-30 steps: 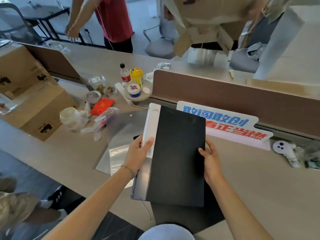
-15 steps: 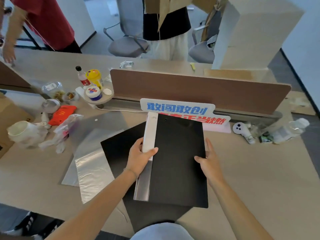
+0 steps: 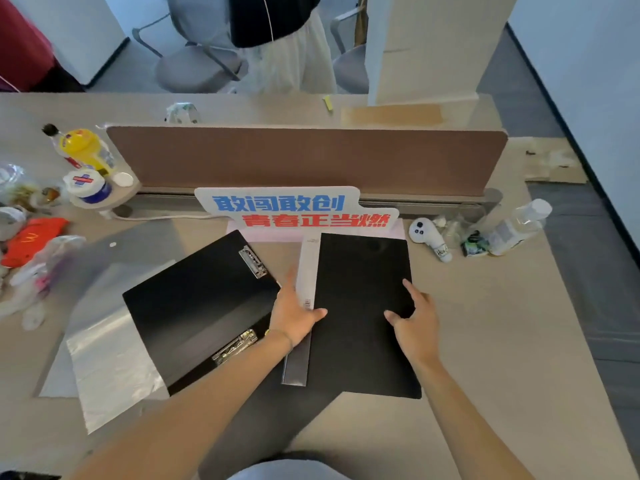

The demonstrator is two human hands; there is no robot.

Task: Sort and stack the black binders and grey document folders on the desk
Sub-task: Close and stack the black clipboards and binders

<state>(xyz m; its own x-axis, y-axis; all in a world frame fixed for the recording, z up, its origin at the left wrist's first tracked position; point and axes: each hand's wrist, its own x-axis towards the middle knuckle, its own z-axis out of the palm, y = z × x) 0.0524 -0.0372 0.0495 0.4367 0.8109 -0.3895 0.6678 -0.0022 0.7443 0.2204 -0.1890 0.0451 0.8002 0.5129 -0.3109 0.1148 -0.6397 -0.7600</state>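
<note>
The left hand (image 3: pixel 294 311) grips the white spine edge of a closed black binder (image 3: pixel 363 313), thumb hooked over the cover. The right hand (image 3: pixel 414 322) rests on the binder's right edge, fingers spread and thumb on the cover; whether it pinches the edge cannot be told. The binder lies on the desk (image 3: pixel 502 341), its top edge just below a printed sign (image 3: pixel 294 211) with blue and red characters. To its left a second black binder (image 3: pixel 201 313) lies open and angled, metal clips showing at its top and bottom, resting partly on grey document folders (image 3: pixel 104 348).

Right of the sign, a clear plastic bottle (image 3: pixel 516 226) lies on its side; its contents cannot be made out. At the far left a yellow jar (image 3: pixel 83 147) and a white tub (image 3: pixel 86 183) stand closed.

Half a second ago the closed binder was held over the open one; it now sits further right, clear of it, and the open binder's clips are uncovered.
</note>
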